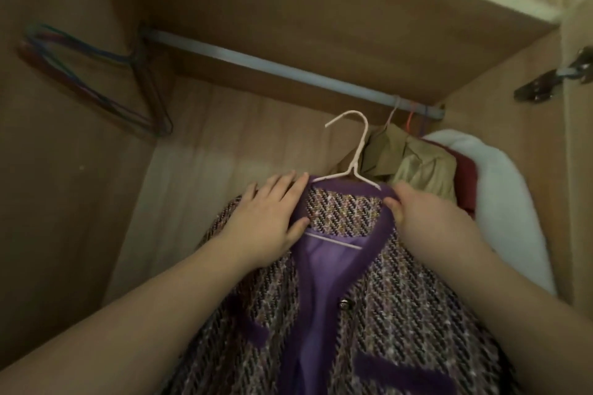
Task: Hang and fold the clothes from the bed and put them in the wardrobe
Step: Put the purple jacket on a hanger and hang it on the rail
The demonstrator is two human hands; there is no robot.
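The right shoulder of the jacket was gripped by the right hand: the thumb was pressed onto the purple trim of the neckline, while the other fingers were hidden behind the cloth. The left hand was laid on the opposite shoulder with its fingers nearly straight and spread, and its thumb was set against the trim. Whether anything was pinched by that hand could not be told.

The jacket, a purple and white tweed with purple edging, pocket bands and a lilac lining, was carried on a white hanger. It was held up inside the wardrobe, below the rail and towards its right end. The hook of the hanger was left free in the air, not yet placed over the rail.

Just behind the right hand, a tan garment was hung from the rail. A dark red garment and something thick and white were seen beside it, against the right wall. At the far left end of the rail, a bunch of bare wire hangers was hung, well apart from the jacket. A metal hinge was fixed to the right side panel.
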